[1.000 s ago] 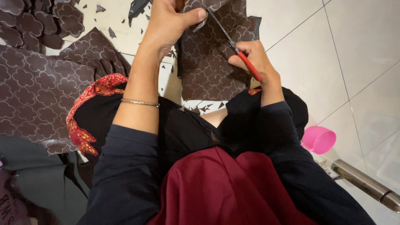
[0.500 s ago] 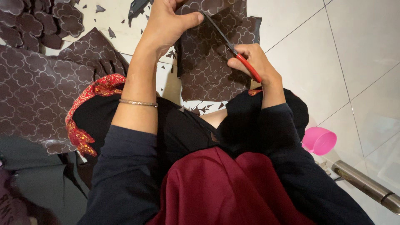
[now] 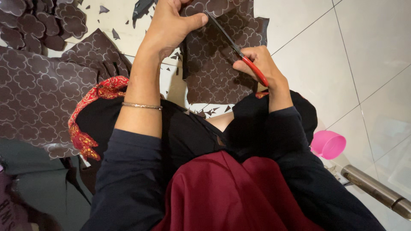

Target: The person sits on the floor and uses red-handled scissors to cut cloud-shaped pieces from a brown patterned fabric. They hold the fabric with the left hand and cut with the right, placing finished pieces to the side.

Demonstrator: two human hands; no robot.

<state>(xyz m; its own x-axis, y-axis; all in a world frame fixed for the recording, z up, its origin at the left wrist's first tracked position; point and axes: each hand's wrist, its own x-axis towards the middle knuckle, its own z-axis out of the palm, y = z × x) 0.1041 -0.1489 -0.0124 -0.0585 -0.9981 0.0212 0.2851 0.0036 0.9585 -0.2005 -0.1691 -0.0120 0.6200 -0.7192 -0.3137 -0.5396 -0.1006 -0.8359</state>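
Observation:
My left hand (image 3: 171, 25) pinches the top edge of a dark brown sheet (image 3: 214, 68) printed with pale flower outlines, holding it up over the tiled floor. My right hand (image 3: 261, 64) grips red-handled scissors (image 3: 237, 53); their dark blades reach up and left across the sheet toward my left thumb. A thin bracelet sits on my left wrist. Both arms wear dark blue sleeves.
A larger piece of the same patterned sheet (image 3: 34, 94) lies at the left, with a pile of cut flower shapes (image 3: 38, 23) at the top left and small scraps scattered about. A pink cup (image 3: 329, 144) and a metal tube (image 3: 376, 190) lie at the right on white tiles.
The scissor blades have shifted slightly further up the sheet toward my left thumb. Both hands stay in nearly the same place.

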